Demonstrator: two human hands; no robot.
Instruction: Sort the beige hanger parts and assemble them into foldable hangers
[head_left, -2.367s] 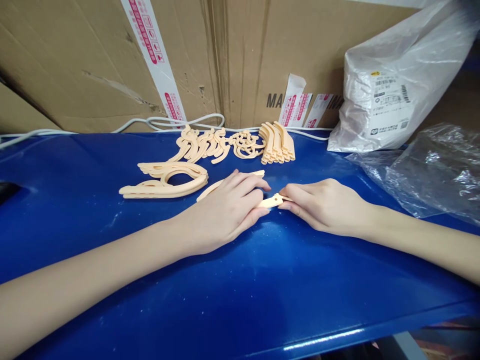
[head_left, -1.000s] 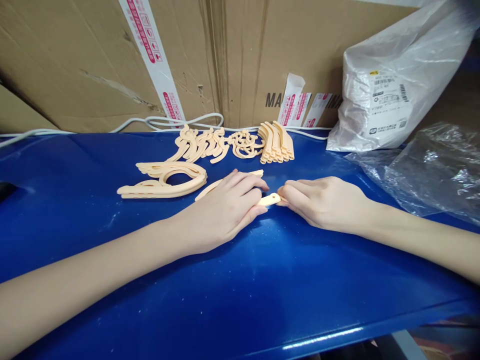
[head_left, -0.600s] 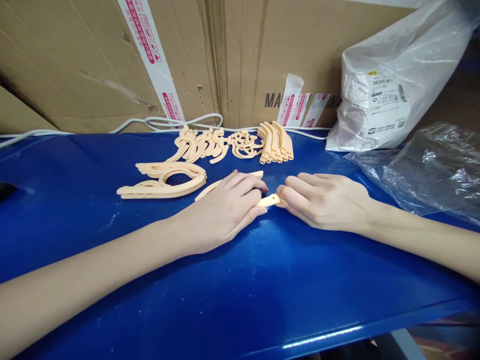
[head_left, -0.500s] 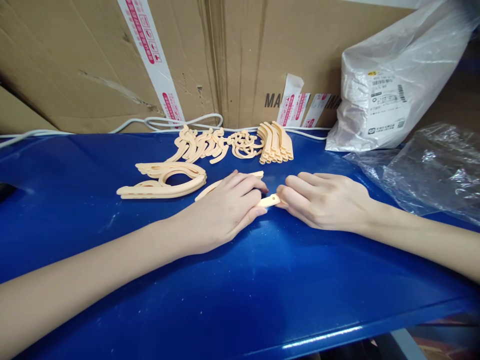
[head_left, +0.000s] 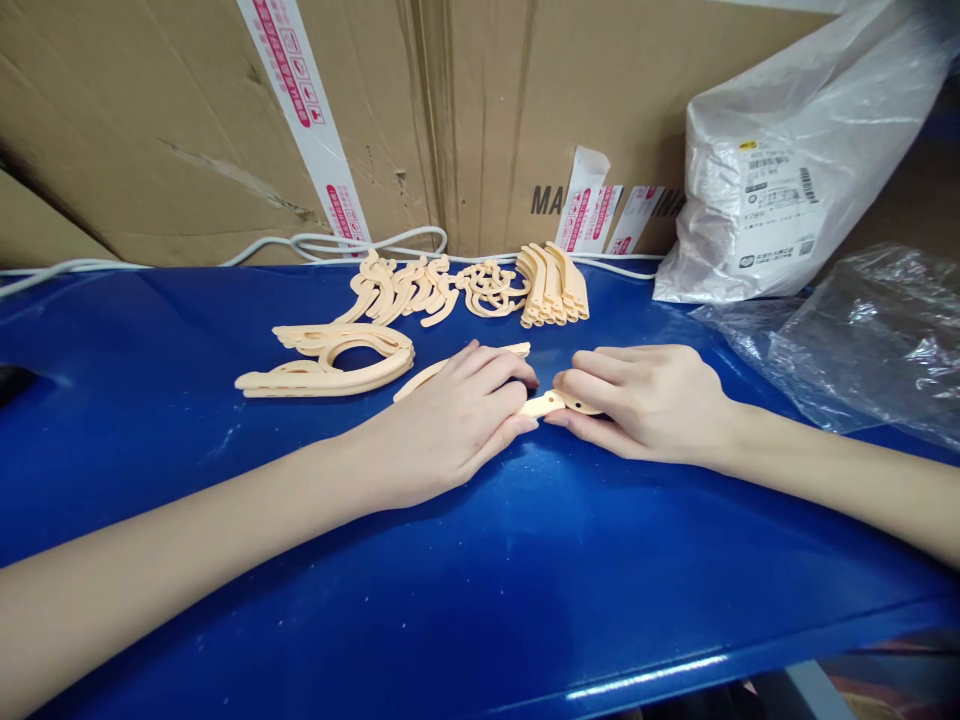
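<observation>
My left hand [head_left: 469, 420] is closed on a cream plastic hanger piece [head_left: 543, 404], whose holed end sticks out past the fingertips. Facing it, my right hand [head_left: 645, 402] pinches a second hanger piece [head_left: 581, 404] with a dark hole in it. The ends of these two meet between my hands; whether they are joined I cannot tell. Behind my left hand lies another curved cream piece [head_left: 512, 351], partly covered by the hand. Left of it rests a stack of folded hangers [head_left: 360, 378].
Along the back of the blue table [head_left: 480, 600] lie hook-shaped parts [head_left: 401, 290], a heap of small curved parts [head_left: 489, 290] and a stack of hanger arms [head_left: 553, 285]. A white cable [head_left: 360, 243] runs before cardboard boxes [head_left: 487, 120]. Plastic bags [head_left: 720, 200] stand at right.
My right fingers have shifted and parted from the joint, so more of the right-hand piece and its hole show. My left hand keeps its hold almost unchanged.
</observation>
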